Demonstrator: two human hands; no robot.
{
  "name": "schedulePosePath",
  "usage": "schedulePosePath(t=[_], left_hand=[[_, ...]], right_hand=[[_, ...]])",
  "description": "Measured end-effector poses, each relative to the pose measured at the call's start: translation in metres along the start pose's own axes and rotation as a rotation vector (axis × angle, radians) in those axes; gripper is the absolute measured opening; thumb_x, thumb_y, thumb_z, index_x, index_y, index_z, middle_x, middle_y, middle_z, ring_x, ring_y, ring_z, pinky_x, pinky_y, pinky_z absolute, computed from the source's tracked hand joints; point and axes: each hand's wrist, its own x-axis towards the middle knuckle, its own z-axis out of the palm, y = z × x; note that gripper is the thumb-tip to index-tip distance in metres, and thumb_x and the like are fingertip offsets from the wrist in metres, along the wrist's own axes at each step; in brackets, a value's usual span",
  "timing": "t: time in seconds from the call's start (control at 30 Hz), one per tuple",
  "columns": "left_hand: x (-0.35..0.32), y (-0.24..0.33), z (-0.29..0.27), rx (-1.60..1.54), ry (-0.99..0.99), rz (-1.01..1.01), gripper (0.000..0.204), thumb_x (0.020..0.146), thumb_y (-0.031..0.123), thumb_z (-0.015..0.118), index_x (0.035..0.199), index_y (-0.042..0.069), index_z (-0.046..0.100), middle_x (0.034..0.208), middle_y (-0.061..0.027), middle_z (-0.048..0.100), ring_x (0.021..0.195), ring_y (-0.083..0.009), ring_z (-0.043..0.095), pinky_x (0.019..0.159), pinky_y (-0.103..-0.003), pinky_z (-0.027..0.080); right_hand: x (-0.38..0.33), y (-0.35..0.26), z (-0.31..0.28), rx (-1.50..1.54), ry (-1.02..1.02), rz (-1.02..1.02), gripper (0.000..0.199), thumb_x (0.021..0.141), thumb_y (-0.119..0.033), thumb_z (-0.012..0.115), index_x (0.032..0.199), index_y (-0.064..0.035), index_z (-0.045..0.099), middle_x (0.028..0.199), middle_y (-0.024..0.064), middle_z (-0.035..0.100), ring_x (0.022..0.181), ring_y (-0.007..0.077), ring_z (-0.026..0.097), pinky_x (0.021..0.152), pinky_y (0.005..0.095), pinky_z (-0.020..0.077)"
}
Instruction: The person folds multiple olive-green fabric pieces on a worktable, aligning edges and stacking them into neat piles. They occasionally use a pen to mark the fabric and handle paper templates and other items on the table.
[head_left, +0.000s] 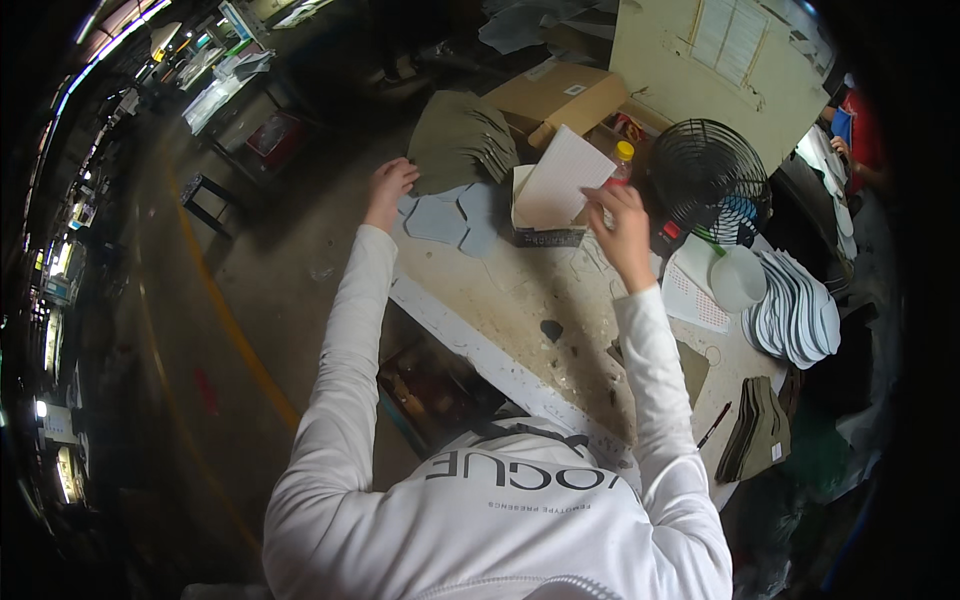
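Observation:
My left hand (388, 192) is at the table's far left edge, its fingers curled together against the near left edge of a stack of olive cut fabric pieces (462, 140). Whether a piece is between the fingertips is too small to see. Just below that stack lie light blue-grey cut pieces (437, 219). My right hand (622, 232) is raised beside a notebook (565, 178) with white lined pages, which leans on a small dark box (548, 238). Thumb and fingers of this hand pinch at the right edge of the page.
A black fan (708, 170) and a bottle with a yellow cap (623, 152) stand right of the notebook. Piled pale pieces (795, 310) and folded olive pieces (755, 430) lie at the right. An open cardboard box (555, 95) stands behind. Another person (868, 140) is at far right.

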Motion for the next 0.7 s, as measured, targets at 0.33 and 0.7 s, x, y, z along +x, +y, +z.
schedulePosePath(t=[0.33, 0.7], left_hand=[[0.002, 0.046, 0.016, -0.174, -0.079, 0.056, 0.021, 0.094, 0.017, 0.052, 0.111, 0.004, 0.055, 0.107, -0.0125, 0.065, 0.104, -0.0225, 0.063, 0.087, -0.030, 0.049], [-0.069, 0.021, 0.066, -0.275, -0.464, -0.108, 0.041, 0.096, 0.023, 0.048, 0.130, 0.002, 0.048, 0.128, -0.0138, 0.056, 0.118, -0.0225, 0.055, 0.100, -0.033, 0.042]], right_hand=[[0.139, -0.042, 0.209, -0.086, -0.206, -0.317, 0.046, 0.072, -0.022, 0.073, 0.115, -0.0093, 0.062, 0.109, 0.0110, 0.054, 0.106, 0.0327, 0.052, 0.087, 0.0399, 0.0478], [0.201, -0.025, 0.152, 0.384, 0.155, 0.298, 0.039, 0.085, -0.034, 0.066, 0.082, 0.0045, 0.065, 0.066, 0.0194, 0.062, 0.070, 0.0368, 0.064, 0.063, 0.0425, 0.0496]])
